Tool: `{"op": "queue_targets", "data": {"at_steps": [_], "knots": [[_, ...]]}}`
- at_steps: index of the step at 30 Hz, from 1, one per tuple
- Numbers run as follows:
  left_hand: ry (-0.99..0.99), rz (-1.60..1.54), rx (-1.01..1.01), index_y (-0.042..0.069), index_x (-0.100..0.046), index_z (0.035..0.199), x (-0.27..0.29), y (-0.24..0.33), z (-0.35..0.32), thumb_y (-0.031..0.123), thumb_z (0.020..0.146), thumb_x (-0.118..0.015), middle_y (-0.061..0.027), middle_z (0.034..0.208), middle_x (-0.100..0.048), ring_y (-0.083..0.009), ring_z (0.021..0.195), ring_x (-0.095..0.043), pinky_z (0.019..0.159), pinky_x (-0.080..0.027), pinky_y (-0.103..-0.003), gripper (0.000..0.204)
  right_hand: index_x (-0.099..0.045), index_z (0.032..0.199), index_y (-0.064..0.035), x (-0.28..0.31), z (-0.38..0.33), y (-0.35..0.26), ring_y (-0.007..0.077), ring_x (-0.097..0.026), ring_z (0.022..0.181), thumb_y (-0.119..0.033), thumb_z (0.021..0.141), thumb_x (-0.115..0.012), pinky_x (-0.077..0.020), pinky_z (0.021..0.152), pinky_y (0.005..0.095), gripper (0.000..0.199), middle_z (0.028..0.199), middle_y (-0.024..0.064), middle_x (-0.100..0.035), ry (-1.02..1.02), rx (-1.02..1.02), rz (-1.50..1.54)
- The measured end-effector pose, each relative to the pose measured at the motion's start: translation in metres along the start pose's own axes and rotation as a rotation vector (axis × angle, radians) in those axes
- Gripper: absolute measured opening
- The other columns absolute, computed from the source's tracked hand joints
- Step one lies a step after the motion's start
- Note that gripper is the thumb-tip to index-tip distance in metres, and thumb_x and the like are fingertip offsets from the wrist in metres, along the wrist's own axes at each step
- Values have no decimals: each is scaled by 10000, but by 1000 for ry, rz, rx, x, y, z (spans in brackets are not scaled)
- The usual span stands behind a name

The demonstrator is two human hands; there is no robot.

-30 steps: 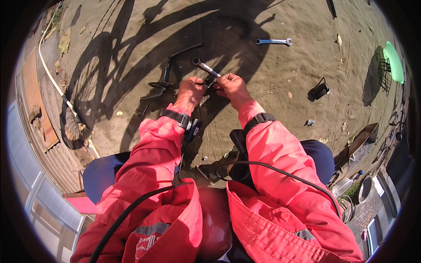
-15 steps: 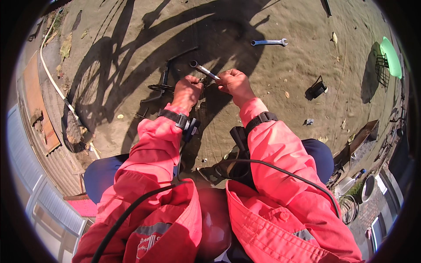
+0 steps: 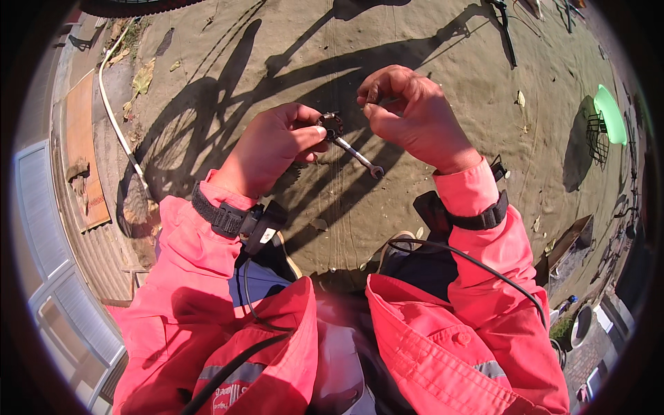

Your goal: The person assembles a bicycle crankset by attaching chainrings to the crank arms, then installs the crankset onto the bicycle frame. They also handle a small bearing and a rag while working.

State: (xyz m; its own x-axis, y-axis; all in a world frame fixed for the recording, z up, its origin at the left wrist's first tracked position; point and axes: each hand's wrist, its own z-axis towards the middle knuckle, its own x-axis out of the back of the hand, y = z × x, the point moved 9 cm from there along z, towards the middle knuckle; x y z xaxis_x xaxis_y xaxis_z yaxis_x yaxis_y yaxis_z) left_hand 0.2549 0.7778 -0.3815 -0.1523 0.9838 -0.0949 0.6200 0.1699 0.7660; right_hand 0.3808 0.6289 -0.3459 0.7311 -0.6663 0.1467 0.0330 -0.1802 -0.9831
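My left hand is closed, its thumb and fingers gripping a small dark round metal part at the fingertips. Up and to the right, my right hand is raised with thumb and forefinger pinched together. Something small and brownish shows at that pinch, too small to name. A silver wrench appears just below the round part, with its open jaw toward the lower right. It looks to lie on the ground sheet, though its upper end is hidden behind the part.
A brown sheet covers the ground, crossed by a bicycle's shadow. A tyre shows at the top left. To the right are a green bicycle saddle and black wire basket. A pale hose runs along the left.
Both hands look larger and have moved apart, the right one up and rightward. My right hand has let go of the wrench. The round part now shows in my left hand.
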Motion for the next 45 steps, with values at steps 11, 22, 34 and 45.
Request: {"op": "queue_targets", "data": {"at_steps": [11, 22, 34, 45], "knots": [[-119, -141, 62, -33, -641, 1124, -11, 7, -29, 105, 941, -706, -74, 955, -688, -126, 827, -676, 738, -554, -259, 239, -643, 875, -48, -48, -25, -56, 267, -670, 842, -42, 719, -754, -536, 722, 341, 191, 1003, 99, -675, -55, 322, -462], [-224, -110, 122, 15, -643, 1113, -14, -3, -34, 111, 943, -717, -59, 959, -709, -122, 838, -682, 762, -568, -260, 209, -642, 870, -75, -61, -27, -64, 289, -669, 830, -64, 721, -758, -539, 704, 366, 189, 1002, 62, -676, -92, 425, -578], [-270, -119, 94, -6, -645, 1093, -15, -9, -36, 86, 940, -709, -66, 943, -693, -126, 806, -650, 748, -532, -271, 190, -654, 857, -77, -78, -26, -55, 278, -671, 796, -86, 726, -754, -544, 681, 365, 165, 966, 53, -678, -184, 367, -631], [-269, -98, 93, -5, -650, 1111, -13, -9, -40, 99, 955, -707, -66, 957, -698, -122, 831, -659, 775, -542, -266, 196, -661, 869, -65, -77, -24, -51, 305, -672, 825, -81, 734, -752, -535, 697, 377, 164, 945, 82, -678, -229, 300, -582]]}}
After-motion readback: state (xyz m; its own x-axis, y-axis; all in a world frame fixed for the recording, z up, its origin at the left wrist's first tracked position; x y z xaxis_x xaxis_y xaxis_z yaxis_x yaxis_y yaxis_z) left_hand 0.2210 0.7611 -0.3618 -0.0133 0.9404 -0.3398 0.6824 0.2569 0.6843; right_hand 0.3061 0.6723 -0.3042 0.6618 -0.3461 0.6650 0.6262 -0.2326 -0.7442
